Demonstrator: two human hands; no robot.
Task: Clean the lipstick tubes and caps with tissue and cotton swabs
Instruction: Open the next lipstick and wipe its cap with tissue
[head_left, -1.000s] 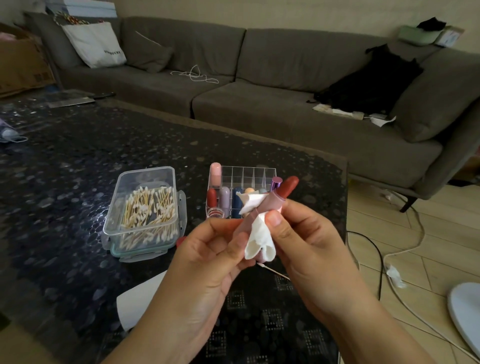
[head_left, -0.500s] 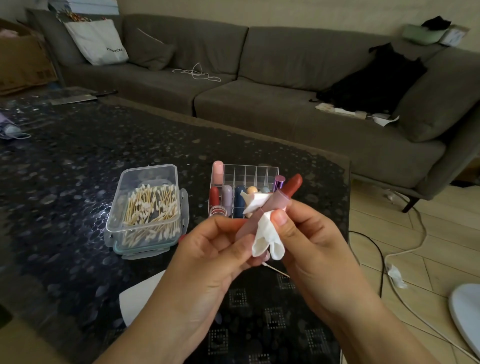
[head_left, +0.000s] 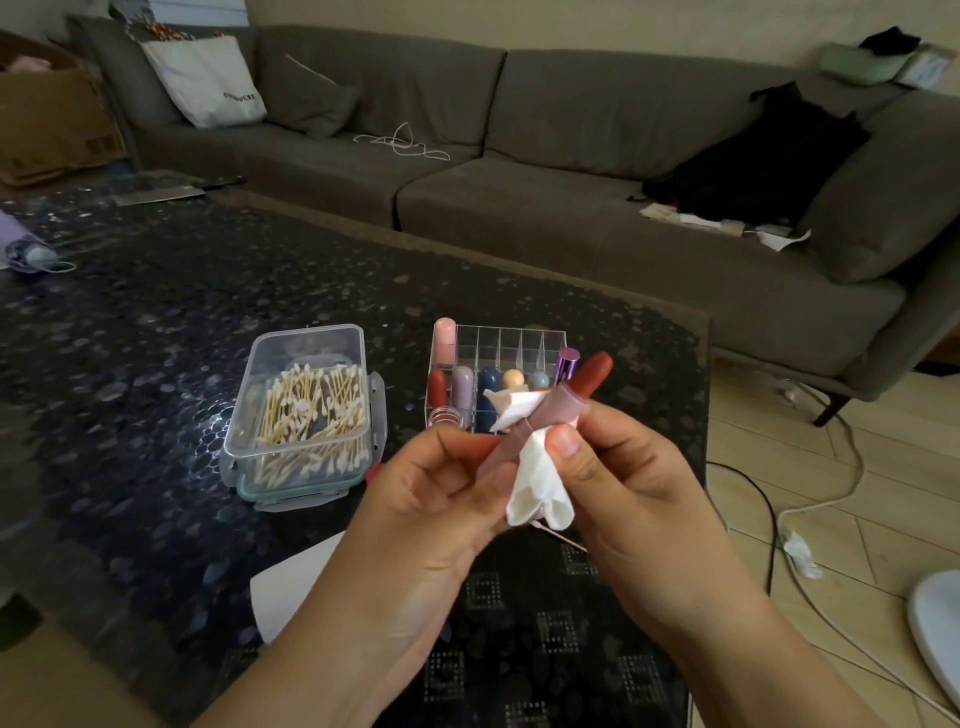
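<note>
Step in hand: wiping the barrel of an uncapped lipstick tube (head_left: 540, 421) with a folded tissue (head_left: 537, 478), held above the near edge of the dark table (head_left: 156, 312).
Left hand (head_left: 441, 499): fingers curled around the lower end of the tube, steadying it; the base itself is hidden behind the fingers.
Right hand (head_left: 623, 483): thumb and fingers pinch the tissue against the pinkish barrel, just below the exposed red bullet (head_left: 592, 374).
Where the tube sits: tilted, bullet end pointing up and to the right, well clear of the table, in front of the clear organiser (head_left: 498, 343) that holds the other lipsticks.
Doing it well: I would keep the tissue on the barrel and the rim and away from the soft bullet, which looks easy to smear or snap; turn the tube with the left hand while the right holds the tissue firm, so the whole circumference gets wiped.
Grip advice: light pressure seems enough; a hard squeeze near the top could bend the bullet.
Supplies nearby: the box of cotton swabs (head_left: 306, 410) stands open just left of the organiser, handy for the groove at the rim; a loose swab (head_left: 563, 538) lies on the table under the hands.
Spare tissue: a white sheet (head_left: 291, 587) lies on the table beneath the left wrist.
</note>
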